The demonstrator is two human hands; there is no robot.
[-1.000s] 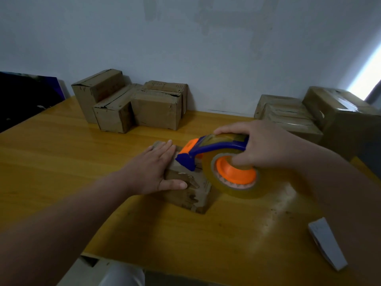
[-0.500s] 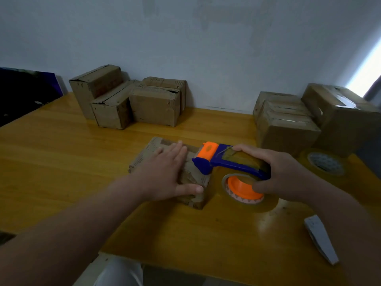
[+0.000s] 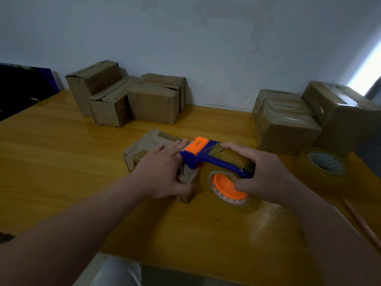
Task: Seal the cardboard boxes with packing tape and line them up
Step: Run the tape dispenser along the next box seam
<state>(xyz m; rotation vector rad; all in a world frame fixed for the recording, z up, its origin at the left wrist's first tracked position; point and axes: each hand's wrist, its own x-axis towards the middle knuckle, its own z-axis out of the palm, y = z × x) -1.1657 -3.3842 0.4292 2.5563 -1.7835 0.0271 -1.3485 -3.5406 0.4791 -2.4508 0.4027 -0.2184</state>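
A small flat cardboard box [image 3: 144,148] lies in the middle of the yellow wooden table [image 3: 61,153]. My left hand [image 3: 162,172] presses flat on its top, thumb over the near edge. My right hand [image 3: 259,172] grips a blue and orange tape dispenser [image 3: 208,156] that carries a clear tape roll with an orange hub [image 3: 228,187]. The dispenser's orange head sits at the box's right end, beside my left fingertips. The roll hangs low by the box's right side, near the table.
Several unsealed boxes [image 3: 132,98] stand against the wall at the back left. Taped boxes [image 3: 292,122] are stacked at the back right. A spare tape roll [image 3: 325,166] lies at the right. A pale stick [image 3: 362,223] lies near the right edge.
My right hand has lowered the dispenser from above the box to its right end, and the roll now sits low beside the box. My left hand stays pressed on the box.
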